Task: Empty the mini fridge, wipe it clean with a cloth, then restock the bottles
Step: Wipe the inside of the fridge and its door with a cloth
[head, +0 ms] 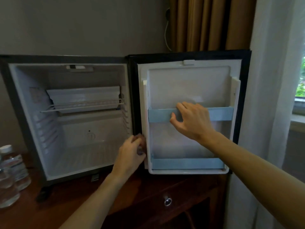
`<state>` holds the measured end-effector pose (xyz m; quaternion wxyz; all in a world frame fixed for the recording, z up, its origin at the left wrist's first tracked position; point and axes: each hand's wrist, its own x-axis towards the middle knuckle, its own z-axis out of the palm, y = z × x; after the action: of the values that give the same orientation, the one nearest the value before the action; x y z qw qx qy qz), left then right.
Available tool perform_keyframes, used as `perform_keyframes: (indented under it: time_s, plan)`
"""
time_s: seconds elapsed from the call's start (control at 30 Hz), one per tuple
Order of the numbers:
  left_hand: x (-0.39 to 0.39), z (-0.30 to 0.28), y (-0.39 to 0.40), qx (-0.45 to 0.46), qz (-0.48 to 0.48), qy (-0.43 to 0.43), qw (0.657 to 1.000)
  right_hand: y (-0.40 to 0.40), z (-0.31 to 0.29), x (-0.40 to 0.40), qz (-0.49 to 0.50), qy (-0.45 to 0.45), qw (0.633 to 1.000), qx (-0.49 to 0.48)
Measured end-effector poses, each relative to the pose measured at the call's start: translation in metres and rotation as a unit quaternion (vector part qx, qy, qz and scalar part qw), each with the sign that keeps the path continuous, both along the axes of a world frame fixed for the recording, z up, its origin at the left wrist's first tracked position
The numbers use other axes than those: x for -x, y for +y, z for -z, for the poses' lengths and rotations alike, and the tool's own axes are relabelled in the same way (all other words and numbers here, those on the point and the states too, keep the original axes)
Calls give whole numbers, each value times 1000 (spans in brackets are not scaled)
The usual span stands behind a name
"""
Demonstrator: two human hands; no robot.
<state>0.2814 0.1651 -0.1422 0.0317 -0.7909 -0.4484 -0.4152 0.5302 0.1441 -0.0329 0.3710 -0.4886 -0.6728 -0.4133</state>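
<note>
On wooden cabinet (148,192): mini fridge (69,116) w/ door (188,90) swung fully open to the right, cavity bare except wire shelf (82,107). Right hand (193,120) on upper blue door rail (221,113), fingers hooked over top edge, thumb under front — light hold. Left hand (132,152) at door's hinge-side edge, fingers curled; blurred, can't tell if holding anything. Water bottles (11,172) standing far left on cabinet top, beside fridge. Lower door rail (186,163) bare.
</note>
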Motion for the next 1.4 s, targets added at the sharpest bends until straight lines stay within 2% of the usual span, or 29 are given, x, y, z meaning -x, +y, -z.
perform_keyframes:
  time_s: [0.13, 0.2, 0.3, 0.47, 0.6, 0.77, 1.03, 1.17, 1.23, 1.3, 1.4]
  plan:
    - [-4, -118, 4, -115, -5, -47, 992, -2, -1, 1, 6, -3, 1000, 1]
    - [-6, -168, 6, -137, -11, -56, 989, -3, -2, 0, 4, -5, 1000, 3]
    - [-9, -196, 6, -162, -34, -63, 984, -2, -2, 0, 4, -6, 1000, 6]
    - [-8, -140, 6, -165, -18, -77, 983, 0, 0, -1, -4, -2, 1000, -5]
    - [-8, -71, 0, -101, 9, -90, 991, -1, 0, 0, 3, -2, 1000, -5]
    - [-10, 0, -3, -73, -22, -85, 993, 0, 0, 0, 7, -6, 1000, 3]
    - [-11, 61, -2, -39, -14, -87, 995, -1, 0, 1, 5, -5, 1000, 13]
    - [-7, 88, -5, 25, -13, -42, 999, -2, -1, -1, 5, -8, 1000, 19]
    - [-4, 94, -7, 62, -22, 33, 997, -3, -3, -1, 15, -14, 999, 35]
    - [-1, 88, -10, 103, -32, 113, 988, -6, -5, -1, 21, -23, 998, 58]
    - [6, 61, -13, 138, -37, 166, 976, -7, -8, -2, 11, -30, 996, 82]
